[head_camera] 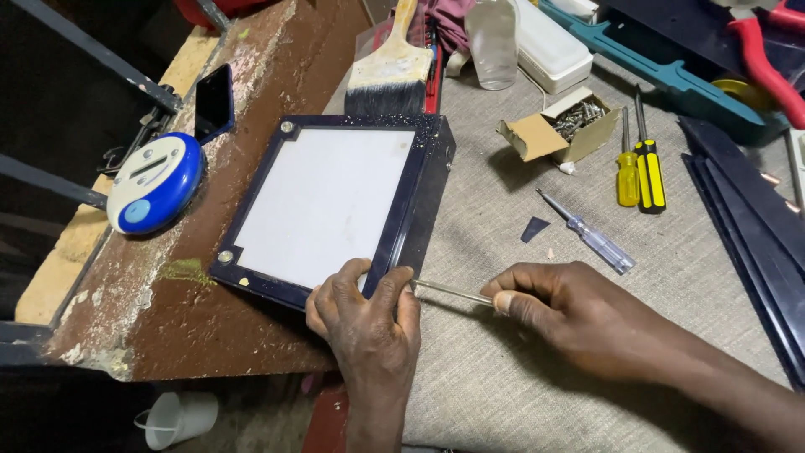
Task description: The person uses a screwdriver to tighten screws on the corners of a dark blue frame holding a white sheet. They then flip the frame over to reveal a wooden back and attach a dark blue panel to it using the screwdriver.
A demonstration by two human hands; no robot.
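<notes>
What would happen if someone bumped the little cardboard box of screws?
The cardboard box looks thin and lies open with its flaps out, so it would probably slide easily on the grey cloth. Its screws could likely spill and scatter.

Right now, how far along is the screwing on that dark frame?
Done, by the look of it: three corner screws sit in the dark frame, including the far-left and near-left ones. In hand: the left hand pins the near-right corner while the right hand works a thin screwdriver shaft against that edge. Left: that corner; its screw is hidden. Spare screws wait in the cardboard box.
</notes>
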